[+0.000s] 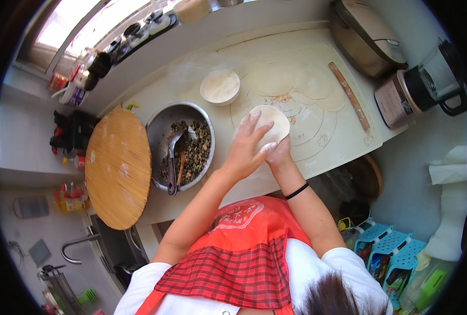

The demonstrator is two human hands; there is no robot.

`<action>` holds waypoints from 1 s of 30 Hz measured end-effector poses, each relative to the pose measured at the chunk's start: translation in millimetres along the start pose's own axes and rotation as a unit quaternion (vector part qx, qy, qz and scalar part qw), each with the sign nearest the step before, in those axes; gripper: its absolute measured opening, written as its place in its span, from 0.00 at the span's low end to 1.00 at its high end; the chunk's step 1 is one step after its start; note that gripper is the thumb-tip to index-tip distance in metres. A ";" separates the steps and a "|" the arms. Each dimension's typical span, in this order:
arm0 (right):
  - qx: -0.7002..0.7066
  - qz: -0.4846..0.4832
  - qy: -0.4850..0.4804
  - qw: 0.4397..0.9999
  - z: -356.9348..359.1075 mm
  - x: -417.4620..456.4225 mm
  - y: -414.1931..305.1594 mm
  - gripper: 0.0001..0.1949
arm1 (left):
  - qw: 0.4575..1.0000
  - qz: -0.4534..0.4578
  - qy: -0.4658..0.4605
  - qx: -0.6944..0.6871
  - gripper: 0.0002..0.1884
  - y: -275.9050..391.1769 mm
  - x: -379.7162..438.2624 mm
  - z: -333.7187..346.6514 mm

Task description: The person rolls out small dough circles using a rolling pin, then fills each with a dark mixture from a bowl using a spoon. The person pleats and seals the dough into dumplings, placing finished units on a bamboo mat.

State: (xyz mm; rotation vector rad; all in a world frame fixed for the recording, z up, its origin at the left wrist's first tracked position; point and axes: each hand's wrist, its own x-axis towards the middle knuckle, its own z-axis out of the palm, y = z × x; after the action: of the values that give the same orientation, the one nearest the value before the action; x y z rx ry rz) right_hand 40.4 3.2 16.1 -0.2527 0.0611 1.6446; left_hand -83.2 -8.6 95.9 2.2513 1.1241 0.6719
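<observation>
A round, flat dough wrapper point(277, 124) rests on my right hand point(280, 152), which supports it from below near its lower edge; most of that hand's fingers are hidden. My left hand point(249, 147) lies palm down over the wrapper's left part, its floury fingers spread. More thin dough rounds point(312, 84) overlap on the printed pastry mat point(347, 143) beyond. Left of my hands, a metal bowl point(212, 157) holds chopped dark filling point(196, 151) and a metal spoon point(172, 157) with a dark handle. A small white bowl point(220, 101) contains white powder, probably flour.
A wooden rolling pin point(349, 96) lies on the mat's right side. A round slatted tray point(117, 169) stands at the left, beside the metal bowl. A blender point(406, 92) and a brown rice cooker point(365, 39) occupy the right back; jars point(87, 75) stand near the window.
</observation>
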 end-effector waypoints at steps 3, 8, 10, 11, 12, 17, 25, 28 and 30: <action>0.064 0.028 -0.020 0.997 -9.4 2.1 -1.9 0.25 | 0.990 -0.017 0.093 0.102 0.21 0.3 -19.9 -36.2; 0.023 0.071 -0.069 0.995 -3.8 -3.3 1.9 0.28 | 0.885 -0.292 0.077 0.354 0.12 -30.5 -79.2 -103.1; 0.017 0.113 -0.077 0.990 2.9 -9.4 13.9 0.27 | 0.854 -0.364 0.023 0.371 0.14 -40.6 -96.2 -113.4; 0.014 0.131 -0.082 0.988 7.2 -12.3 19.8 0.27 | 0.838 -0.397 -0.004 0.375 0.16 -45.4 -103.4 -116.3; 0.017 0.147 -0.060 0.987 9.2 -13.5 24.8 0.26 | 0.837 -0.401 -0.022 0.371 0.17 -50.3 -107.9 -115.8; 0.016 0.188 -0.068 0.980 27.5 -17.6 34.7 0.26 | 0.845 -0.400 -0.005 0.355 0.12 -61.7 -119.9 -107.9; 0.001 0.221 -0.020 0.975 25.4 -25.3 41.1 0.26 | 0.842 -0.307 0.043 0.442 0.19 -65.9 -141.3 -106.4; -0.018 0.222 -0.029 0.975 29.3 -26.2 44.1 0.26 | 0.830 -0.325 0.018 0.454 0.24 -75.8 -145.0 -102.1; -0.018 0.222 -0.044 0.974 34.4 -27.4 45.2 0.26 | 0.833 -0.322 0.034 0.449 0.24 -72.4 -142.2 -103.3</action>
State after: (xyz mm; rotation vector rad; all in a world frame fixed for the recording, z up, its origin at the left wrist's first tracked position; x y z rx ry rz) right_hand -6.9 -21.2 50.1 -0.2013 0.0198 2.1015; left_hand -264.8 -64.6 97.4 2.2326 2.4493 -0.1234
